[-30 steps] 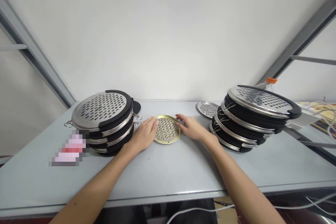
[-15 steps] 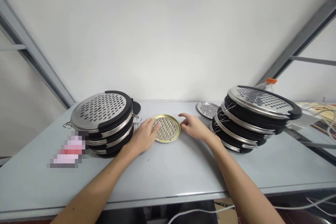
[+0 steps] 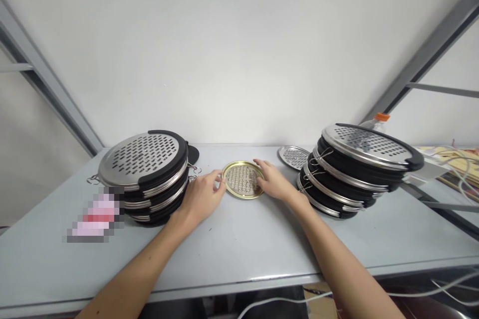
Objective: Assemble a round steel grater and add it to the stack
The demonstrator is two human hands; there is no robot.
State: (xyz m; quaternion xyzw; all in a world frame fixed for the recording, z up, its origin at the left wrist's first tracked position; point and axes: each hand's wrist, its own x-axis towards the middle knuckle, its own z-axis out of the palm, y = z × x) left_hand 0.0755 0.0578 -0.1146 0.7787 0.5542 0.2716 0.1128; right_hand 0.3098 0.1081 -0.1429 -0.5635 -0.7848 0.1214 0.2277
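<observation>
Gold-rimmed grater, between left hand, curled at rim (pinch or mere touch unclear), and right hand, spread about opposite rim. Possible faults: tipping, from one-sided pressure; snagging, from wire hooks beside left hand.

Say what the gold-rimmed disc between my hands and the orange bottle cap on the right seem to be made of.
The gold-rimmed disc looks like metal, glossy, with bright glints along its yellowish rim. The orange bottle cap is probably plastic, given its even colour without metallic shine.
</observation>
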